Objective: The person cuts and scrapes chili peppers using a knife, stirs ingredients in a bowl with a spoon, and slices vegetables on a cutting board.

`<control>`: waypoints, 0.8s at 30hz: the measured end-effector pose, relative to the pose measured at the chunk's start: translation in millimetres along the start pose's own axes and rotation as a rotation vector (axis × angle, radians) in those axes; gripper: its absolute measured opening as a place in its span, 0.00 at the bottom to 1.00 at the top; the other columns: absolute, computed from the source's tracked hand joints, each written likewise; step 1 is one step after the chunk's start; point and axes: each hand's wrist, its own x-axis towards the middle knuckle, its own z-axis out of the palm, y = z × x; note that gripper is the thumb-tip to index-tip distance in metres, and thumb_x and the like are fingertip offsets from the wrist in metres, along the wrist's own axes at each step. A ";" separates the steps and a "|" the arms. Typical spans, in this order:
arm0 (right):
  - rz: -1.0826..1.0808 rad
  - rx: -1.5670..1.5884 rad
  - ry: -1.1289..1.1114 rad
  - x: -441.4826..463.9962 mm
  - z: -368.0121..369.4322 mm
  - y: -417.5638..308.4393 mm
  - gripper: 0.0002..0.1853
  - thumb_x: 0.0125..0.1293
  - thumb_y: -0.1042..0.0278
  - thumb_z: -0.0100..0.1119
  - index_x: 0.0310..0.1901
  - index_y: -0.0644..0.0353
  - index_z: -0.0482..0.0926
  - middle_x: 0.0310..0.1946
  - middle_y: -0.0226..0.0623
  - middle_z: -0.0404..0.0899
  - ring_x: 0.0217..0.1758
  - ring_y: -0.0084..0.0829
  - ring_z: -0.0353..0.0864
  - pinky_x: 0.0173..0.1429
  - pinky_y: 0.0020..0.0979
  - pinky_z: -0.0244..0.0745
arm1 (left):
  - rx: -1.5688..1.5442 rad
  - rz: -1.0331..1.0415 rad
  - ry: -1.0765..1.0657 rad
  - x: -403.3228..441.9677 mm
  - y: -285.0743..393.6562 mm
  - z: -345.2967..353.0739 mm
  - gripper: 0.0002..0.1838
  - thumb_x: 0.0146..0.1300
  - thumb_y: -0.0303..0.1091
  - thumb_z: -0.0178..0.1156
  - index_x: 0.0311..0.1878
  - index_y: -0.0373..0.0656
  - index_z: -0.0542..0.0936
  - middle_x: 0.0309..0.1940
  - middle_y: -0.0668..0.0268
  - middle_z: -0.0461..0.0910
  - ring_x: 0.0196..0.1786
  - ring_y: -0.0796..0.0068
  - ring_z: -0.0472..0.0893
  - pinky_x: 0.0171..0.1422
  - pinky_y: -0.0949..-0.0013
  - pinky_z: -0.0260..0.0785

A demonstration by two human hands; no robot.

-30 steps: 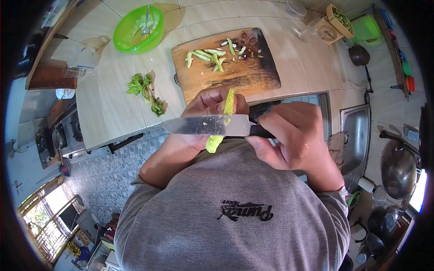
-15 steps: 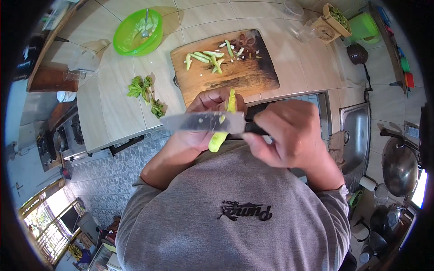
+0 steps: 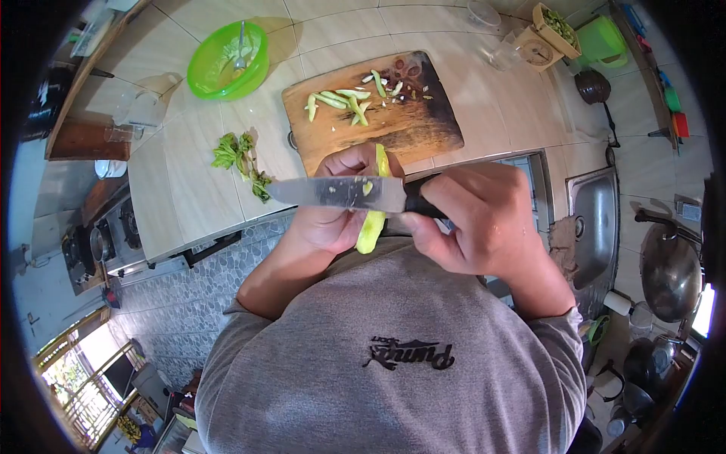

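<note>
A long pale-green vegetable piece [image 3: 370, 231] is held upright in my left hand [image 3: 333, 226], whose fingers wrap round it partly behind the blade. My right hand [image 3: 484, 219] grips the black handle of a knife [image 3: 340, 193]. The broad blade points left across the vegetable, with small green bits stuck on its face. Just beyond my hands lies a wooden cutting board [image 3: 408, 140], its right part darkened. Several green strips [image 3: 330, 100] and small pale pieces rest on the board.
Left of the board lie leafy greens [image 3: 240, 157]. A green bowl [image 3: 208, 72] with a fork stands at the back left. At right are a metal sink [image 3: 594, 219] and a box of greens [image 3: 557, 32]. A stove [image 3: 98, 234] is at the left.
The knife has shifted slightly up and left across the vegetable, and the vegetable piece now stands a little more upright. Both hands keep their hold.
</note>
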 end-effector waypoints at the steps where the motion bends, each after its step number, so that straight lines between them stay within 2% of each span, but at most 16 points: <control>1: -0.003 0.011 0.006 -0.5 0.4 -0.9 0.10 0.51 0.62 0.68 0.27 0.55 0.76 0.14 0.29 0.70 0.15 0.31 0.73 0.19 0.32 0.65 | 0.011 0.017 -0.019 0.5 -0.5 1.2 0.14 0.63 0.36 0.64 0.46 0.39 0.75 0.38 0.62 0.76 0.40 0.76 0.77 0.43 0.75 0.73; 10: 0.001 0.078 0.014 -1.8 2.4 -3.3 0.10 0.52 0.61 0.67 0.30 0.56 0.79 0.16 0.29 0.71 0.17 0.33 0.75 0.20 0.34 0.67 | -0.047 -0.005 -0.123 4.8 2.0 8.2 0.13 0.63 0.37 0.64 0.42 0.39 0.75 0.35 0.63 0.74 0.40 0.72 0.75 0.39 0.73 0.71; 14: -0.001 0.079 0.008 2.7 -0.3 0.3 0.09 0.54 0.61 0.66 0.31 0.57 0.80 0.17 0.30 0.73 0.17 0.34 0.75 0.21 0.34 0.68 | 0.030 -0.096 -0.068 1.5 14.3 15.2 0.13 0.62 0.39 0.65 0.39 0.41 0.75 0.35 0.63 0.72 0.40 0.72 0.72 0.43 0.72 0.68; 17: 0.002 0.196 -0.007 4.3 -0.5 -5.7 0.10 0.55 0.61 0.65 0.32 0.58 0.81 0.17 0.31 0.74 0.18 0.35 0.76 0.22 0.35 0.69 | 0.038 -0.067 -0.126 2.9 11.3 8.7 0.13 0.62 0.41 0.64 0.37 0.42 0.74 0.35 0.63 0.71 0.40 0.72 0.72 0.45 0.72 0.66; 18: 0.014 0.204 -0.031 5.2 -2.0 -5.3 0.10 0.55 0.61 0.65 0.32 0.58 0.81 0.17 0.32 0.74 0.18 0.36 0.76 0.23 0.35 0.69 | 0.068 -0.076 -0.128 2.3 13.3 11.8 0.13 0.61 0.41 0.65 0.34 0.44 0.73 0.35 0.64 0.71 0.41 0.72 0.71 0.44 0.73 0.65; 21: 0.035 0.233 -0.080 6.9 -5.0 -4.3 0.10 0.57 0.60 0.64 0.33 0.59 0.81 0.17 0.33 0.74 0.19 0.37 0.76 0.23 0.36 0.70 | 0.026 -0.108 -0.091 7.3 18.5 22.6 0.15 0.62 0.36 0.63 0.26 0.50 0.66 0.28 0.75 0.63 0.34 0.79 0.64 0.40 0.73 0.59; 23: 0.031 0.262 -0.077 7.8 -1.7 -4.7 0.11 0.59 0.60 0.63 0.33 0.59 0.81 0.17 0.34 0.74 0.19 0.37 0.77 0.24 0.36 0.70 | 0.056 -0.045 -0.128 4.5 14.4 15.3 0.14 0.60 0.40 0.65 0.32 0.46 0.70 0.31 0.70 0.67 0.38 0.75 0.68 0.41 0.72 0.62; 24: -0.007 0.308 0.005 8.1 5.0 -5.2 0.11 0.60 0.59 0.62 0.33 0.59 0.81 0.17 0.34 0.74 0.19 0.37 0.77 0.24 0.36 0.71 | 0.053 -0.032 -0.134 3.6 14.1 14.2 0.14 0.60 0.42 0.65 0.34 0.45 0.71 0.32 0.69 0.68 0.38 0.74 0.68 0.41 0.72 0.63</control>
